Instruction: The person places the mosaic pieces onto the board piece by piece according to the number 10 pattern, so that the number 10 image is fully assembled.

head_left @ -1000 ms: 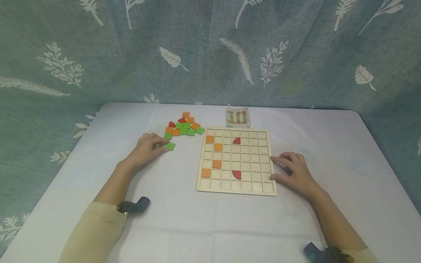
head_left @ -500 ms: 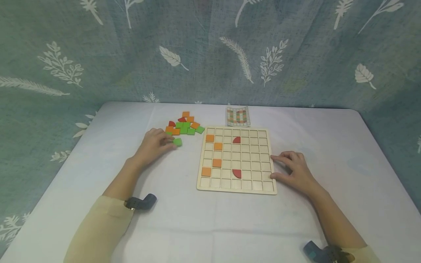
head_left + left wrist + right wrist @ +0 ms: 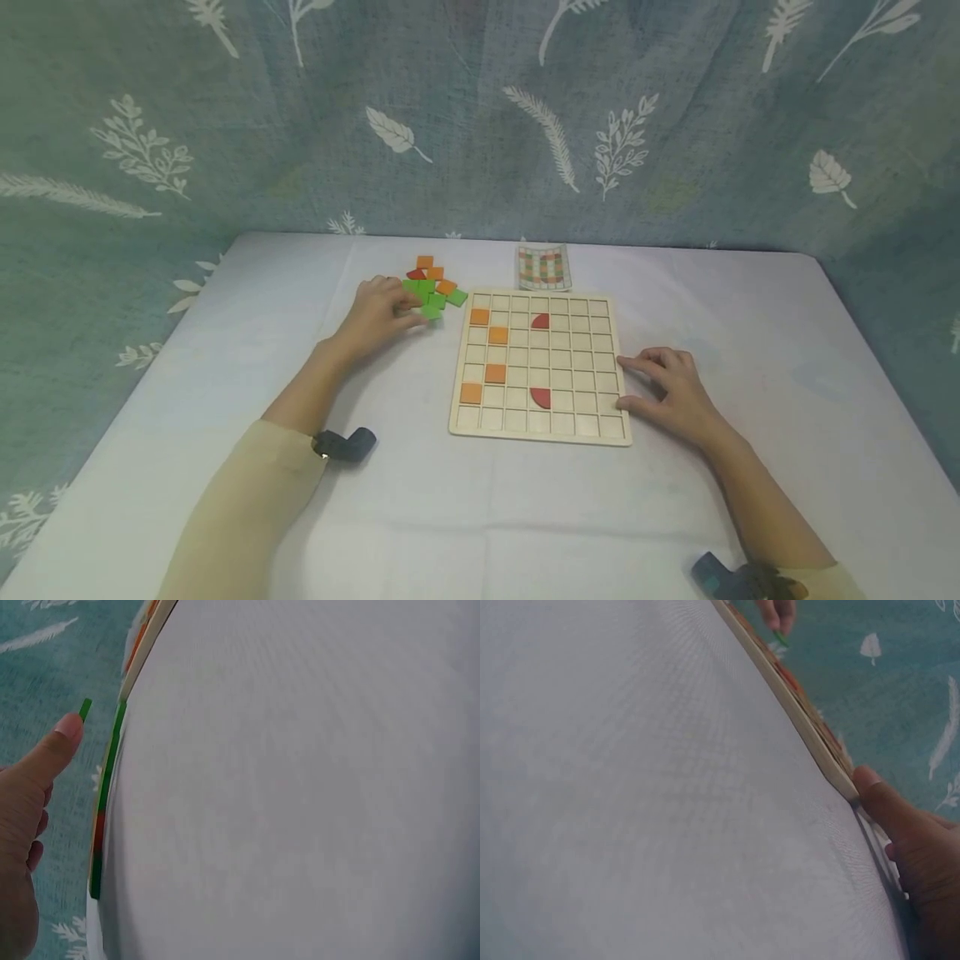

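Note:
My left hand (image 3: pixel 378 315) pinches a green square tile (image 3: pixel 431 312) between thumb and fingers. In the left wrist view the thumb presses this tile, which is raised off the table. Just beyond that hand lies a pile of loose tiles (image 3: pixel 437 301), green, orange and red; the hand hides part of it. The wooden grid board (image 3: pixel 540 423) is flat on the table, bearing several orange squares and two red quarter-circles. At its right edge rests my right hand (image 3: pixel 671 392), thumb and index fingertip apart, both touching the rim.
A small pattern card (image 3: pixel 543 267) with a coloured grid lies behind the board. White cloth (image 3: pixel 480 492) covers the table. A leaf-print curtain (image 3: pixel 480 125) hangs along the back edge.
My left hand has moved right and away from me with the green tile, from left of the pile to its near side. The right hand and board have stayed put.

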A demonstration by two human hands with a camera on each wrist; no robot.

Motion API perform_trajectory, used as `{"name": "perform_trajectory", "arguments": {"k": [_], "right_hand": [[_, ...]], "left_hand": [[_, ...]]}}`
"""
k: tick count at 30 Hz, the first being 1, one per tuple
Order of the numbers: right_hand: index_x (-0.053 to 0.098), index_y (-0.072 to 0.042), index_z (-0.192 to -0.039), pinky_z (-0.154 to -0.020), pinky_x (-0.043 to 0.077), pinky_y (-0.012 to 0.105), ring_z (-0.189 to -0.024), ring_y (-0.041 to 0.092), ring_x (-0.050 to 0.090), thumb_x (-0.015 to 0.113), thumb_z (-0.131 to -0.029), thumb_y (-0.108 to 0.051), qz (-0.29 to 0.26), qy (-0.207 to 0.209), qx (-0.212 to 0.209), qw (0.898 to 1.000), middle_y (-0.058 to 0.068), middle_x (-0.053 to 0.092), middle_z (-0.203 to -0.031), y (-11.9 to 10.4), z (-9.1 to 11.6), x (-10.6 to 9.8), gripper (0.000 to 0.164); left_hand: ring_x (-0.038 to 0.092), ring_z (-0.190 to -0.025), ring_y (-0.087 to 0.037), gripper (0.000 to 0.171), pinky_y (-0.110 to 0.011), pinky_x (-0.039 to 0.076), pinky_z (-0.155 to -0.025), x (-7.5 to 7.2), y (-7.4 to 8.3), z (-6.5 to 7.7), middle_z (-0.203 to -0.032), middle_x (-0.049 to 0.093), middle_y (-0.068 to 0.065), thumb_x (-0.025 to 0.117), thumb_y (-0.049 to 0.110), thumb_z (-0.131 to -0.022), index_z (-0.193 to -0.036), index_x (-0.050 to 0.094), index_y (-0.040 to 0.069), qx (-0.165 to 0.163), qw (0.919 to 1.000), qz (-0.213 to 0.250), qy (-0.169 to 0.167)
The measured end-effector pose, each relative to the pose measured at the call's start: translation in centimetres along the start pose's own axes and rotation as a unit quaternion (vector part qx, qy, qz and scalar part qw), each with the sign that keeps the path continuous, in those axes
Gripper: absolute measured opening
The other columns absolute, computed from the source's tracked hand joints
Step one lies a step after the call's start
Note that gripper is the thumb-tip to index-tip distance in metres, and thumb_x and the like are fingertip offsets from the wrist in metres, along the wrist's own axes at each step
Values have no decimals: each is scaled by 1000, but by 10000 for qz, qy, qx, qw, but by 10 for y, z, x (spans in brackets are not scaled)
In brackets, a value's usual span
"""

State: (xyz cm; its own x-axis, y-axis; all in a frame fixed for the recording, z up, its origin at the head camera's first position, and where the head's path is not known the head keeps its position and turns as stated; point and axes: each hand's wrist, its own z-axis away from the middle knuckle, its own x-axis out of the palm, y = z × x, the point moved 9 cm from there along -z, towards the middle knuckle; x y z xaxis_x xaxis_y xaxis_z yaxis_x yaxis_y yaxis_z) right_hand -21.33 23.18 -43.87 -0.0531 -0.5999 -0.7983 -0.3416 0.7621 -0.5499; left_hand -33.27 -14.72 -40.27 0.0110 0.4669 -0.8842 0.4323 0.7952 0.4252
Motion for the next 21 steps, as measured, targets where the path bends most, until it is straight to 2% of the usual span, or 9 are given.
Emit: {"name": "perform_trajectory", "arguments": {"k": [9,16,21], "right_hand": [[64,-11,-121,-85,30,45,-106,31,36,83,-69,-31,17,21,-48,10000,11,50,-112,-1,0,0,58],[64,-11,-120,-86,30,46,-106,32,36,83,-69,-29,-38,62,-131,9999,11,50,-111,-3,2,-1,58],[65,-10,-119,-86,29,46,-107,32,36,83,-68,-28,-65,84,-185,9998,11,50,-111,-5,2,-2,57]], "left_hand": [[44,-88,-22,37,-41,30,-86,15,18,-17,-89,59,-4,77,36,-77,-101,72,9,178,9997,142,-23],[48,-86,-21,37,-44,32,-95,27,33,-27,-90,63,-5,77,36,-77,-102,72,10,323,9986,413,-85],[48,-84,-18,33,-39,36,-88,38,43,-33,-86,60,-1,77,34,-78,-101,72,12,411,9964,709,-201]]}}
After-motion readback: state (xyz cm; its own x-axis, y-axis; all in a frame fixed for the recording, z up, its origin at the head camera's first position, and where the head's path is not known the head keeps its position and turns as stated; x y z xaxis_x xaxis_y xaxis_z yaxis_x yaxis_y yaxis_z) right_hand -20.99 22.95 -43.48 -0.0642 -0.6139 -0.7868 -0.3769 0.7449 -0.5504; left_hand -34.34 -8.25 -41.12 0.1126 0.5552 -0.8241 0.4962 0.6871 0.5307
